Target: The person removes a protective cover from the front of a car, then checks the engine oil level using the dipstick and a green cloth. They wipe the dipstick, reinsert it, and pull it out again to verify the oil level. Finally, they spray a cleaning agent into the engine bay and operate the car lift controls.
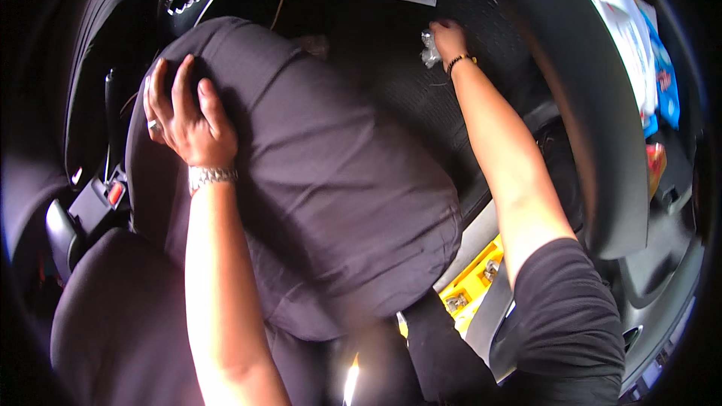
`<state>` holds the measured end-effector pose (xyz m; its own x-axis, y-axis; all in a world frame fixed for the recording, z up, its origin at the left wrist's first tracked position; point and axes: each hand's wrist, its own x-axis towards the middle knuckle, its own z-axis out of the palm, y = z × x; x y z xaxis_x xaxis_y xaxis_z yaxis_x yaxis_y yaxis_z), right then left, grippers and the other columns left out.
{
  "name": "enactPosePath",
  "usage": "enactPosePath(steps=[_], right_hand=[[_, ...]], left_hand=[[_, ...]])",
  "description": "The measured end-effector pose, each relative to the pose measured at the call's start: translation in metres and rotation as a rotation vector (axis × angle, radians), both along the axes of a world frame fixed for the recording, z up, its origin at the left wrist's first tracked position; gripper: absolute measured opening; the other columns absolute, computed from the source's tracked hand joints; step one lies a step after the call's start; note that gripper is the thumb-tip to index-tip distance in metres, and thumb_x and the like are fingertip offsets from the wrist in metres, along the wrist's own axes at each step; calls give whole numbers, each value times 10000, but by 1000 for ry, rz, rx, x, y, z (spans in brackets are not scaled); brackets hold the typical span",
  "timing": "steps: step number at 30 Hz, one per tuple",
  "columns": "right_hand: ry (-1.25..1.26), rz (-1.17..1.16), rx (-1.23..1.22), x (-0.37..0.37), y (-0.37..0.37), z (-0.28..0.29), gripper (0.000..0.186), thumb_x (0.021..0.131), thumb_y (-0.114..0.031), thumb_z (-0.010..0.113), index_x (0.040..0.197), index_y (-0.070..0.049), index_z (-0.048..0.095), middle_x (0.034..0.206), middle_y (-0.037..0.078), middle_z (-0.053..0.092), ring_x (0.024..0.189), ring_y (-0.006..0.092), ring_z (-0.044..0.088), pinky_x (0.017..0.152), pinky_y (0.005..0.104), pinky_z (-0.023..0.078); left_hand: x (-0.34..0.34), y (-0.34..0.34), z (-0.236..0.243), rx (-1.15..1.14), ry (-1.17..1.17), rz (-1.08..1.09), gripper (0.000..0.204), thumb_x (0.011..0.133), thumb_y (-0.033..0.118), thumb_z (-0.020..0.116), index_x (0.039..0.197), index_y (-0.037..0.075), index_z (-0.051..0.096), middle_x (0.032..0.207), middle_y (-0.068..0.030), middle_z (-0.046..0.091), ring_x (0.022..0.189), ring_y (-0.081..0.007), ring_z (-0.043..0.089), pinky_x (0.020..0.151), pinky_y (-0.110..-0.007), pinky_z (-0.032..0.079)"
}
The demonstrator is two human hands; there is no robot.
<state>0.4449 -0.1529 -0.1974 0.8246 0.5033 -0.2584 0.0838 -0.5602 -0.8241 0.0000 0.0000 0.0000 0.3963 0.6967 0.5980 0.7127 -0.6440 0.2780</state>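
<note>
Dark footwell, clear plastic in right hand

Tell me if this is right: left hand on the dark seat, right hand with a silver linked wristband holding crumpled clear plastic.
Not quite: the head view shows a dark beaded bracelet behind the right hand, not a silver linked wristband. The left hand is on the dark seat, and the right holds crumpled clear plastic.

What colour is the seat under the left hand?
The seat looks dark grey, faintly purplish; head view.
</note>
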Motion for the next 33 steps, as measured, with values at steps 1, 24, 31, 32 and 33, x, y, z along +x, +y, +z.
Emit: enactPosePath(steps=[1,24,31,32,33], right_hand=[[-163,24,-141,10,12,0,436,861,-442,650,1108,-86,695,1132,210,673,1024,364,654,868,463,504],[-383,-220,-522,15,164,21,271,867,-277,651,985,-35,682,898,174,675,833,289,670,724,409,501],[-384,-205,-527,4,172,28,223,869,-227,651,947,-20,678,827,163,676,774,266,674,680,393,500],[-387,-204,-527,2,173,29,216,869,-220,651,942,-18,677,817,161,676,766,262,675,673,391,500],[-387,-202,-527,-2,172,31,209,869,-213,651,936,-16,677,807,160,676,758,259,676,667,388,500]], left_hand=[[-3,-10,2,11,13,22,368,936,331,506,1231,160,645,1413,-118,479,1343,-323,389,1126,-451,254],[5,17,0,-74,65,78,463,849,390,516,1239,164,621,1422,-168,462,1346,-400,354,1091,-488,226],[2,15,-3,-65,41,81,468,811,356,536,1235,181,624,1418,-151,472,1335,-371,381,1078,-454,231],[2,15,-4,-68,38,82,465,813,358,534,1234,183,625,1418,-150,473,1336,-369,381,1075,-454,233],[1,15,-4,-71,37,83,463,815,360,533,1233,184,626,1417,-149,473,1336,-366,381,1072,-454,235]])
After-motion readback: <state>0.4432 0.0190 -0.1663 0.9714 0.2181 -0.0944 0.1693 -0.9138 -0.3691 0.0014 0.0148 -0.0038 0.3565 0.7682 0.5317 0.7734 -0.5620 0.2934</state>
